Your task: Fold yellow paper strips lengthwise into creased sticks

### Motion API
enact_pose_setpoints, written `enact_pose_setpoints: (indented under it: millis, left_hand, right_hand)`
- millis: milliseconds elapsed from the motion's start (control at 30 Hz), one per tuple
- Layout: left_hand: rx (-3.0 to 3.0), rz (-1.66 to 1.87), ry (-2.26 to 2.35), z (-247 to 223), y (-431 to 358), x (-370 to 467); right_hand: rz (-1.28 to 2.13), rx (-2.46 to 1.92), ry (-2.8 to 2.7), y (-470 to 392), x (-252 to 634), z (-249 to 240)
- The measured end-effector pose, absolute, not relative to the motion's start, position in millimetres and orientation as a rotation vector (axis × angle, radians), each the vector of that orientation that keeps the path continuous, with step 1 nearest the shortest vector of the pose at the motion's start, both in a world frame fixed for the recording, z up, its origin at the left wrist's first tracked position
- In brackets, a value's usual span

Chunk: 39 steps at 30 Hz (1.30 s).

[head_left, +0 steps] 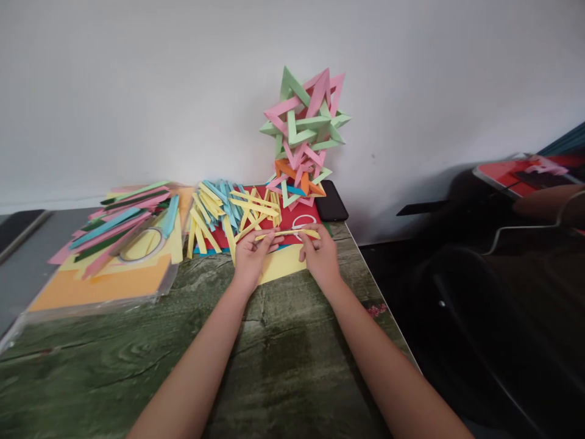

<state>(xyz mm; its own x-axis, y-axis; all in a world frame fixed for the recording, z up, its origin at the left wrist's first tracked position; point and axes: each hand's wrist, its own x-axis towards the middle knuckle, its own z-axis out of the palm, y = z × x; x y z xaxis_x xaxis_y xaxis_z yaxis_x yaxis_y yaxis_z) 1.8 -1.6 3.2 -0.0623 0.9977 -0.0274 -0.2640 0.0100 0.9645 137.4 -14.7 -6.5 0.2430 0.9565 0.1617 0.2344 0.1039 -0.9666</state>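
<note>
Fingers first: left hand (249, 263) pinches one end of a yellow paper strip (289, 232) between thumb and fingers; right hand (322, 256) pinches the other end the same way. Strip runs near level between them, off the table, probably so both ends are controlled and the middle stays straight. Folds along it are too small to make out; it may be doubled over.

Below the hands, a yellow sheet (280, 268) lies on the green wood-look table (274, 360). White scissors handles (305, 221) show just behind the strip, on a red sheet (297, 211), likely parked there for easy reach.

Farther back, left of the scissors: loose yellow strips (256, 206), blue strips (231, 210) and another yellow bunch (203, 227), roughly grouped by colour, which presumably makes picking easier. Big pink-and-green paper star (306, 122) sits above a smaller multicolour star (299, 183) against the wall (183, 91), seemingly propped there out of the way. Black phone (333, 201) lies beside the small star, near the table edge.

Far left: mixed coloured strips (123, 222) and a tape roll (141, 245) on top of a clear packet (105, 286) with orange paper, well apart from the hands, leaving elbow room.
</note>
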Motion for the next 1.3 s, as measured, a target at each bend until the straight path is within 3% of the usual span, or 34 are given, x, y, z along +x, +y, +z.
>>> enact_pose_setpoints:
  millis: [200,500,1300]
  left_hand:
    - [0.870,1.413,1.067,0,2,0]
    - [0.876,1.358,1.060,3,-1,0]
    - [0.720,1.433,0.990,1,4,-3]
  right_hand:
    - [1.066,-1.224,-1.008,-13,137,3]
    - [1.200,-1.098,-0.952,-12,137,7]
    - [1.144,-1.072,-0.797,-6,142,1]
